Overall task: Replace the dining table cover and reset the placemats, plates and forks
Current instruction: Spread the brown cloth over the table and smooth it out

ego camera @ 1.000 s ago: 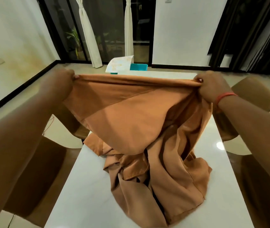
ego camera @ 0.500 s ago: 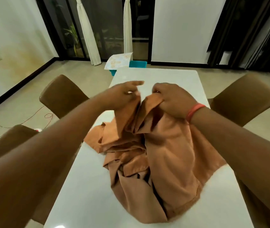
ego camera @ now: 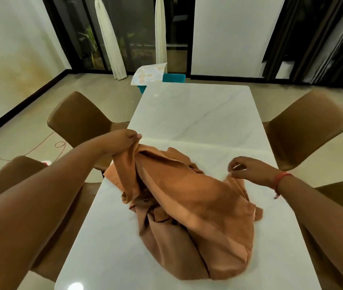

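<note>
Tablecloth (ego camera: 189, 208), orange-brown, bunched in a loose heap on the white marble dining table (ego camera: 197, 114), lower centre of frame, folds running toward the near edge. Left hand (ego camera: 124, 141) grips a gathered edge of the cloth at its upper left and holds that part lifted off the tabletop. Right hand (ego camera: 250, 169) at the cloth's right side, thumb and forefinger pinched together at the fabric's edge; whether cloth sits between them cannot be told for certain, other fingers loosely curled. Red band (ego camera: 281, 181) on the right wrist. Far half of the table bare marble with grey veining. Brown chairs along both sides: one at mid left (ego camera: 78, 120), one at mid right (ego camera: 306, 128), another at lower left (ego camera: 9, 176). Beyond the far table end, a teal bin (ego camera: 173, 78) with a patterned sheet (ego camera: 148, 74) draped over it. White curtains (ego camera: 107, 38) tied against dark glass doors, top of frame.
</note>
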